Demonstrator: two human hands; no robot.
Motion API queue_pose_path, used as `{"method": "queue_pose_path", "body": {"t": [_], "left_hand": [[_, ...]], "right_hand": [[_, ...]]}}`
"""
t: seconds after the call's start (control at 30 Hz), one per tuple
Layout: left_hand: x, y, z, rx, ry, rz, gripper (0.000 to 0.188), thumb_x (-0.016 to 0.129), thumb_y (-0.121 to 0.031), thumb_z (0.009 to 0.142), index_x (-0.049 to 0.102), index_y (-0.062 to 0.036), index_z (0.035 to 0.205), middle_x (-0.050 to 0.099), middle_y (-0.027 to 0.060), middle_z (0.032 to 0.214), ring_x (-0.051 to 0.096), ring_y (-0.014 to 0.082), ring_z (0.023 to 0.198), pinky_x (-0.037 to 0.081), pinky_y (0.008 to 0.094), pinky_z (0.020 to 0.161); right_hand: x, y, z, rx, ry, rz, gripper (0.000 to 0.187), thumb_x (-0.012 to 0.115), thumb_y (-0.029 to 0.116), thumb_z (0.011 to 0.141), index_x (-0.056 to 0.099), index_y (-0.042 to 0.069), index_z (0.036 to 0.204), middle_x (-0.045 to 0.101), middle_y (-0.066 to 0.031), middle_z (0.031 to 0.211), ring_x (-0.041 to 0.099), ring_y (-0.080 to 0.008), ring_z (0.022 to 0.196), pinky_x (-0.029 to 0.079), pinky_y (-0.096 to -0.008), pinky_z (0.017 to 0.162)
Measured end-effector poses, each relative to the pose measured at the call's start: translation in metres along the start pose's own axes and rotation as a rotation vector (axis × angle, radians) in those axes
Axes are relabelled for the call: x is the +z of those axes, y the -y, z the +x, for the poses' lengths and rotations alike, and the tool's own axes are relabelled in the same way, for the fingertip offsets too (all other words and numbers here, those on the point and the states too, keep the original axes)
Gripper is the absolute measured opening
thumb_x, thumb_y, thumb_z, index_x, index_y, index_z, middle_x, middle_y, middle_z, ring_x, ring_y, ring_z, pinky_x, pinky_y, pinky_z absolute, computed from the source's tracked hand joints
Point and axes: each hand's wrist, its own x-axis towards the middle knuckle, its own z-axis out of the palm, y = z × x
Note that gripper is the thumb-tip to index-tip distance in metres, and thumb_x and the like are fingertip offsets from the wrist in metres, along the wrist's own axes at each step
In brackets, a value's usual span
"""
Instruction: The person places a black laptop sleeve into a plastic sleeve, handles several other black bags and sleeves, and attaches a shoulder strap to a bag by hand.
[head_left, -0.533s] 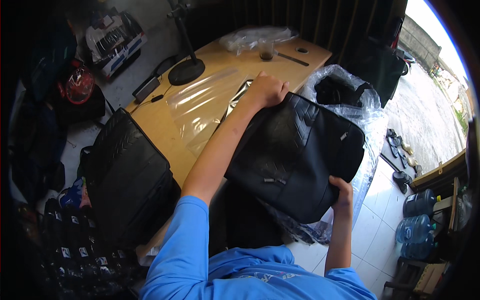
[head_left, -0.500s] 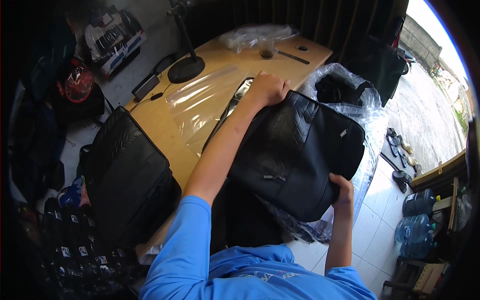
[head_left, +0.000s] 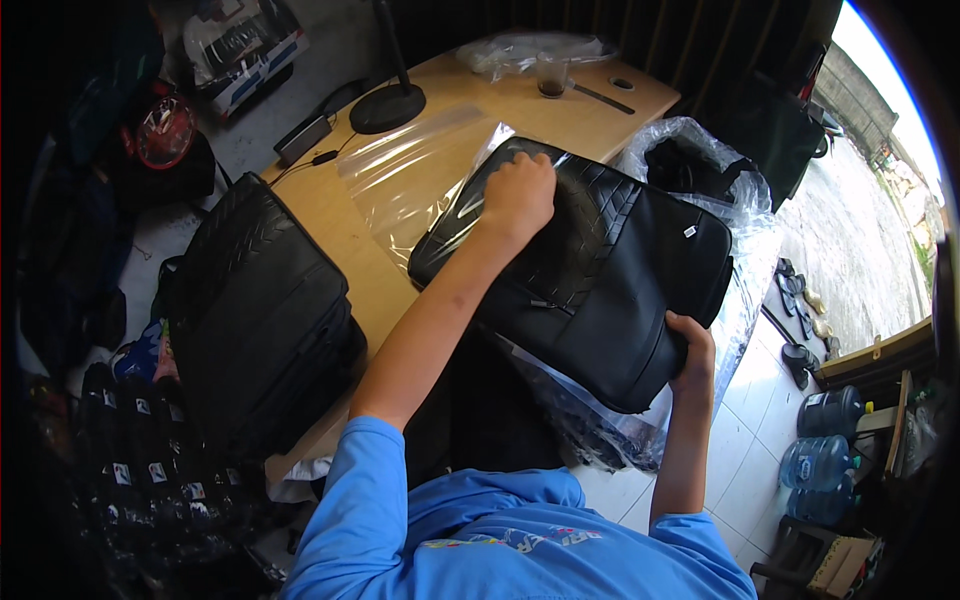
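Observation:
A black bag [head_left: 625,275], like a backpack, with a chevron-patterned panel and zip pulls, lies tilted across the table's near right part. My left hand [head_left: 520,200] is closed over its upper left front; whatever its curled fingers hold, if anything, is hidden. My right hand [head_left: 692,352] grips the bag's lower right edge, thumb on the front and fingers out of sight beneath. A clear plastic sleeve [head_left: 400,185] lies flat on the table, partly under the bag. A second black bag [head_left: 255,310] with a similar pattern stands to the left.
The wooden table [head_left: 440,85] carries a black round-based stand [head_left: 388,108], a small black box [head_left: 302,142], a cup of dark liquid [head_left: 551,78] and crumpled plastic [head_left: 530,50]. Plastic-wrapped black goods [head_left: 690,165] sit at the right. Water jugs [head_left: 820,463] and sandals [head_left: 795,300] are on the floor.
My left hand has moved from the bag's top edge down onto its front, toward the left. The bag has settled flatter. My right hand keeps its grip on the lower right edge.

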Motion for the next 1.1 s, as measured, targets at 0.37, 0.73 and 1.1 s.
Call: {"method": "queue_pose_path", "body": {"t": [0.37, 0.73, 1.1], "left_hand": [[0.007, 0.009, 0.033, 0.455, -0.359, 0.221, 0.007, 0.053, -0.008, 0.077, 0.056, -0.0017, 0.079, 0.065, 0.0126, 0.070, 0.067, 0.0249, 0.062, 0.054, 0.0343, 0.054], [-0.023, 0.006, -0.023, 0.249, -0.321, -0.013, 0.020, 0.063, -0.017, 0.078, 0.058, -0.0016, 0.090, 0.062, 0.0173, 0.093, 0.063, 0.0285, 0.085, 0.053, 0.0383, 0.070], [0.005, 0.057, -0.099, -0.919, -0.483, -2.125, 0.017, 0.059, -0.013, 0.087, 0.055, 0.0018, 0.096, 0.062, 0.0118, 0.090, 0.064, 0.0212, 0.075, 0.055, 0.0380, 0.067]], "right_hand": [[0.036, 0.003, -0.031, -0.118, 0.103, -0.021, 0.048, 0.056, 0.000, 0.072, 0.047, -0.012, 0.118, 0.062, -0.0205, 0.101, 0.065, -0.0299, 0.086, 0.054, -0.0362, 0.080], [0.003, -0.008, -0.010, -0.035, 0.029, 0.073, 0.028, 0.052, 0.006, 0.078, 0.058, -0.009, 0.100, 0.065, -0.0171, 0.094, 0.066, -0.0264, 0.080, 0.054, -0.0365, 0.078], [0.006, -0.053, -0.014, 0.071, 0.075, 0.344, 0.033, 0.051, 0.013, 0.083, 0.056, -0.008, 0.108, 0.063, -0.0174, 0.103, 0.063, -0.0281, 0.093, 0.050, -0.0387, 0.087]]}}
